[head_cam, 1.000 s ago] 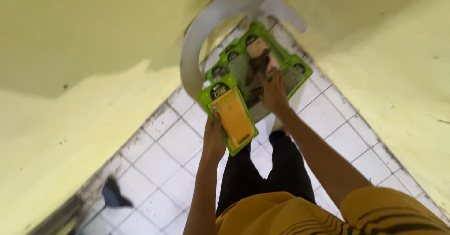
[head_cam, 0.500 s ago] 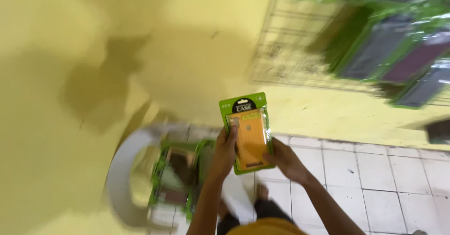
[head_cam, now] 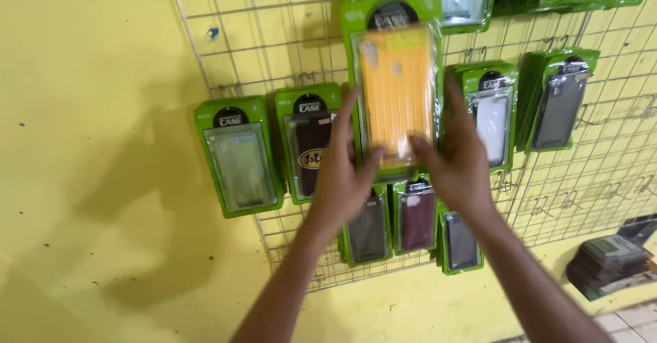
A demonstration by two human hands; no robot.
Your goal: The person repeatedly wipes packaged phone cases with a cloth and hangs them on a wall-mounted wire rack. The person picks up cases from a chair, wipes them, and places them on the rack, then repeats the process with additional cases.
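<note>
The person is holding an orange phone case in a green blister pack [head_cam: 395, 86] up against a white wire grid panel [head_cam: 274, 35] that is hanging on a yellow wall [head_cam: 89, 144]. The pack is blurred and sitting upright, high on the grid. The left hand [head_cam: 342, 172] is gripping the pack's lower left edge, with the fingers spread along that side and the thumb pressing across the front near the bottom. The right hand [head_cam: 458, 158] is gripping the lower right edge, its fingers reaching up along the side and its thumb lying on the front. Both hands are clamped on the pack.

Other packaged cases are hanging on the grid around it. A clear case pack [head_cam: 238, 157] is hanging at the far left, with a dark case pack bearing a yellow emblem [head_cam: 311, 144] just beside it, partly behind the left hand. To the right of the held pack are hanging a pale case pack [head_cam: 491, 114] and a grey case pack [head_cam: 560, 103]. Below the hands, a maroon case pack [head_cam: 417, 216] is hanging between two darker ones. A stack of dark items [head_cam: 609, 261] is lying at the lower right, near the tiled floor [head_cam: 626, 322].
</note>
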